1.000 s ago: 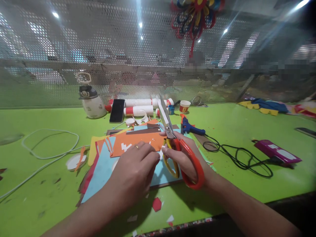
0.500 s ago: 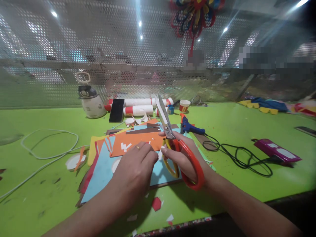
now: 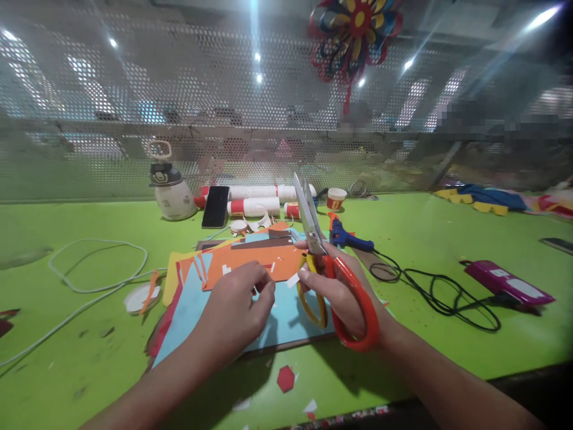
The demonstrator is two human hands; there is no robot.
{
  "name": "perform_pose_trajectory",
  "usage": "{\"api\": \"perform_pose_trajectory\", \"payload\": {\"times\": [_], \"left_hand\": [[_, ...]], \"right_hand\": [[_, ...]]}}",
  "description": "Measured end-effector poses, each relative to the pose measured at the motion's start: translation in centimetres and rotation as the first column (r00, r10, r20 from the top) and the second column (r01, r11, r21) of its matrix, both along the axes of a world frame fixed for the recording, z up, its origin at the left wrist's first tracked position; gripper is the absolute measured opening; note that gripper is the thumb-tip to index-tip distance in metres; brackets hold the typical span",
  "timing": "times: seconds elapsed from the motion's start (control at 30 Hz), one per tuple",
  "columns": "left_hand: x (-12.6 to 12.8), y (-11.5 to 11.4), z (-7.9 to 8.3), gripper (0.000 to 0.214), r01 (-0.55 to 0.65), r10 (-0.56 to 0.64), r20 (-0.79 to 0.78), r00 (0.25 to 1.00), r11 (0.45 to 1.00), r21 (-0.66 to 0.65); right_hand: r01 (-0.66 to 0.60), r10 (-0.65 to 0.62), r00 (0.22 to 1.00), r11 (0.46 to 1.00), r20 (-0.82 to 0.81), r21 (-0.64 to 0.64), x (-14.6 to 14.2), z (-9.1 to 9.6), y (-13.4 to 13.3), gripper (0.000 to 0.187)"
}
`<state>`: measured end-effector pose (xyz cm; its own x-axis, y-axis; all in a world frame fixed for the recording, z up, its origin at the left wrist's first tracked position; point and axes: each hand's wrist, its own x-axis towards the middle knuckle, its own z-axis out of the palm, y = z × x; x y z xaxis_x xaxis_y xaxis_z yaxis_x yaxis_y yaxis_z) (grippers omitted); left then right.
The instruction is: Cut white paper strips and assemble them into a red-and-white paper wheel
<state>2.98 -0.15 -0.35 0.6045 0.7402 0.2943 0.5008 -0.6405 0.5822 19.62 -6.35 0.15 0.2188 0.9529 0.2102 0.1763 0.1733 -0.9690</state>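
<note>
My right hand [image 3: 342, 286] is closed around scissors [image 3: 313, 239] with one red and one yellow handle, blades pointing up. Between its thumb and fingers it also pinches a small white paper piece [image 3: 293, 279]. My left hand [image 3: 239, 304] hovers to the left over the stacked coloured paper, fingers curled towards the thumb; whatever may sit between the fingertips is hidden. Under both hands lie a light blue sheet [image 3: 286, 310] and an orange sheet [image 3: 250, 258], with small white scraps [image 3: 226, 270] on the orange one.
Behind the paper are a phone [image 3: 215, 207], paper-cup rolls [image 3: 255, 207], a bottle [image 3: 173, 197] and a small cup [image 3: 335, 199]. A blue glue gun [image 3: 351, 237] lies right, its black cable running towards a purple box [image 3: 505, 282]. A red hexagon [image 3: 285, 378] lies near the front edge.
My left hand has drawn away leftwards from the white paper piece in my right hand. The scissors stay in my right hand. The whole view has shifted slightly.
</note>
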Motion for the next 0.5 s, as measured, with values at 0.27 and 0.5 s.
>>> {"api": "perform_pose_trajectory", "payload": {"times": [0.27,0.5], "left_hand": [[0.36,0.22,1.12,0.024,0.115,0.012,0.257,0.966,0.872,-0.475],[-0.48,0.88,0.48,0.017,0.318,-0.075,0.367,0.927,0.675,-0.666]], "right_hand": [[-0.111,0.112,0.993,0.993,0.024,-0.026,-0.3,-0.06,-0.03,0.03],[-0.236,0.206,0.91,0.971,0.36,0.042,0.0,0.38,0.2,0.032]]}}
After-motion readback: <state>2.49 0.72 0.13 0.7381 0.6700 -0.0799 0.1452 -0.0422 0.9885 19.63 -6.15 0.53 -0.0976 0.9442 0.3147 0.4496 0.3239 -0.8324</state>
